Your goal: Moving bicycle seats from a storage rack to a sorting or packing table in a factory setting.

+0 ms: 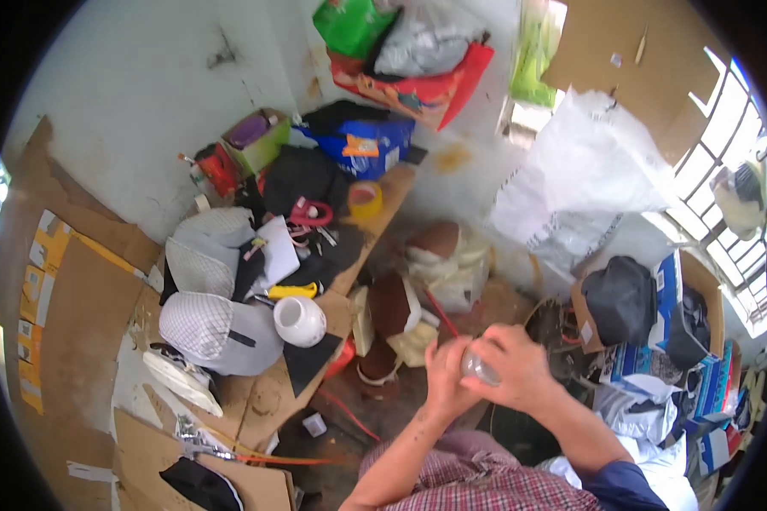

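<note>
In front of my body, my left hand (447, 375) and my right hand (518, 364) are closed together around a small round, greyish see-through object (479, 369), perhaps a jar or cup. My fingers cover most of it, so its exact kind is hard to make out. To the left, a white round pot (301, 322) with an open mouth stands on a cardboard-covered bench (268, 400). Behind the pot lies a yellow-handled cutter (293, 290). Two grey and white quilted caps (230, 334) rest beside it.
Pink-handled scissors (312, 213), a roll of yellow tape (365, 199) and a blue bag (366, 145) crowd the bench's far end. Brown and cream pieces (392, 311) are piled beyond my hands. Open boxes (694, 298) of dark items stand at right. An orange hose (285, 460) crosses the lower left.
</note>
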Demonstrator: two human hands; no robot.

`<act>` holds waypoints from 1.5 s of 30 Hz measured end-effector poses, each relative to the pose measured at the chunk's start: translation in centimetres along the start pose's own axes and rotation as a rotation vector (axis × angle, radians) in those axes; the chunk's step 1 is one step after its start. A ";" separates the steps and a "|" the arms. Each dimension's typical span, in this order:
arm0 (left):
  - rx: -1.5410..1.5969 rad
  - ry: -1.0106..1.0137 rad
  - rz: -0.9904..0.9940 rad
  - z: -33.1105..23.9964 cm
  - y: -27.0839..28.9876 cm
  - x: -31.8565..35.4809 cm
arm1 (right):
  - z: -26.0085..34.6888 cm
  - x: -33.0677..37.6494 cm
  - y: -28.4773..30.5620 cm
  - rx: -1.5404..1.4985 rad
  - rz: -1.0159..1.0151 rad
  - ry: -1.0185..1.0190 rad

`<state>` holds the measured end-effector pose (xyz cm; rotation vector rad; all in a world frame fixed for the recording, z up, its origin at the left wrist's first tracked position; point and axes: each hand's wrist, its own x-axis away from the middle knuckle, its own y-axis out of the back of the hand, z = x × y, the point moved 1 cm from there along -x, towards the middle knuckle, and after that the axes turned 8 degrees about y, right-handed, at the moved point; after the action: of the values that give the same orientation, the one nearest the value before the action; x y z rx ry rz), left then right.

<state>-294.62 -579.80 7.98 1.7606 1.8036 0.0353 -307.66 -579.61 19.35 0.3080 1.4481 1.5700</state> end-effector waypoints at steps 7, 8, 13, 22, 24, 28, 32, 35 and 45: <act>-0.100 -0.026 0.062 -1.1 -4.8 -4.4 | -6.4 1.5 0.9 -0.005 -0.061 -0.042; -0.132 -0.088 0.035 -2.2 -4.5 -4.9 | -6.5 1.1 2.2 -0.034 -0.161 -0.036; -0.139 0.034 0.130 -0.2 -7.1 -4.6 | -10.1 1.6 -0.6 -0.136 -0.121 -0.050; -0.197 -0.121 -0.090 -0.5 -1.3 -7.4 | -8.1 -3.1 0.3 -0.207 -0.174 0.078; -0.188 -0.048 -0.077 -0.5 1.2 -9.2 | -7.0 -6.0 0.1 -0.158 -0.186 0.120; -0.147 0.287 0.020 2.9 3.8 -9.2 | -10.5 -11.4 -5.2 -0.227 -0.041 0.108; -0.198 0.611 -0.327 7.9 9.5 -4.7 | -13.7 -20.8 -8.4 -0.094 -0.235 0.163; -0.305 0.703 -0.638 10.8 11.9 -2.2 | -16.8 -28.6 -11.2 -0.031 -0.368 0.241; -0.261 0.880 -0.955 17.1 13.1 -3.8 | -21.4 -41.6 -17.8 0.046 -0.035 0.416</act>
<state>-275.71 -588.43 1.16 0.5486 2.9103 0.6989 -293.17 -627.25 14.50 -0.0229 1.7962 1.6375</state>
